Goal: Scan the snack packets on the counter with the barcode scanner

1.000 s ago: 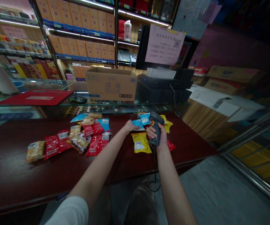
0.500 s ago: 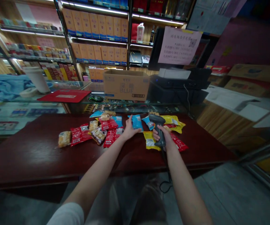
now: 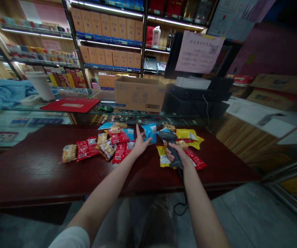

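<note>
My left hand grips a blue snack packet by its left and lower edge, thumb in front and index finger pointing away from it. The packet is tilted up, its pale label toward the right. My right hand is wrapped round the handle of a dark barcode scanner, whose head points left toward the packet. Beneath the scanner lies a yellow packet. Left of my left hand are red packets, a white-and-purple packet and a clear-wrapped snack.
The packets lie on a dark red wooden table. Behind it a glass counter bears a cardboard box, a red mat, a mouse and a white cup. The scanner's cable hangs over the front edge.
The blue packet has been tilted up and lifted slightly by my left hand. The scanner has shifted a little left and down, its head turned more toward the packet.
</note>
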A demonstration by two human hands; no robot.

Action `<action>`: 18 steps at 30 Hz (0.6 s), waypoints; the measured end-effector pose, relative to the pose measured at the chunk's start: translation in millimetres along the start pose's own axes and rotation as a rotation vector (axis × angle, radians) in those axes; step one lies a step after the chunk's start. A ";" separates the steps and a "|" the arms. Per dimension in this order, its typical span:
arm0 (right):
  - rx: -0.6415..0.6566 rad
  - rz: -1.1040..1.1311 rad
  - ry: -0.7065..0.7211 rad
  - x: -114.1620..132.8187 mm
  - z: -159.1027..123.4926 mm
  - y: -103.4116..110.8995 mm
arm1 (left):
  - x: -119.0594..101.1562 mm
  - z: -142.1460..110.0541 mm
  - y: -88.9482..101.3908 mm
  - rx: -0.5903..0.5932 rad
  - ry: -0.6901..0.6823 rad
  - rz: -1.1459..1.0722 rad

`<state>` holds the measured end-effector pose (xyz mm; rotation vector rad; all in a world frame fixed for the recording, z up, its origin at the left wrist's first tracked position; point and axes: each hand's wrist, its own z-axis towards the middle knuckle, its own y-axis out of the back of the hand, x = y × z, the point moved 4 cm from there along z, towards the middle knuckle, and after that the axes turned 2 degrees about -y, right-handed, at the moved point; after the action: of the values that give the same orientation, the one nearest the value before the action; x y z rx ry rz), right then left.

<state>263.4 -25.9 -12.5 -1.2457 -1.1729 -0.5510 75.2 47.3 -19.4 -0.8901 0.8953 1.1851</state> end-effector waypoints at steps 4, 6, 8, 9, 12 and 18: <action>-0.006 -0.037 -0.018 1.7 -3.2 -5.6 | 4.6 4.3 -0.2 -0.009 0.093 -0.018; -0.035 -0.030 0.000 1.9 -3.3 -5.3 | 2.9 3.9 -1.3 0.025 0.110 -0.051; -0.061 -0.018 0.024 2.1 -3.2 -4.5 | -0.8 1.7 -2.4 0.064 0.108 -0.106; -0.063 -0.014 0.030 2.2 -3.4 -4.5 | -3.0 0.3 -2.7 0.077 0.100 -0.128; -0.040 -0.011 0.025 2.7 -4.3 -5.5 | -7.8 -2.8 -2.2 0.086 0.083 -0.149; -0.101 -0.013 0.063 3.2 -2.2 1.3 | -2.6 -3.0 -2.9 0.023 0.201 -0.199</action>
<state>266.6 -26.7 -10.0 -1.2981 -1.1120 -0.6621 77.3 43.1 -17.9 -1.0675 0.9554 0.9241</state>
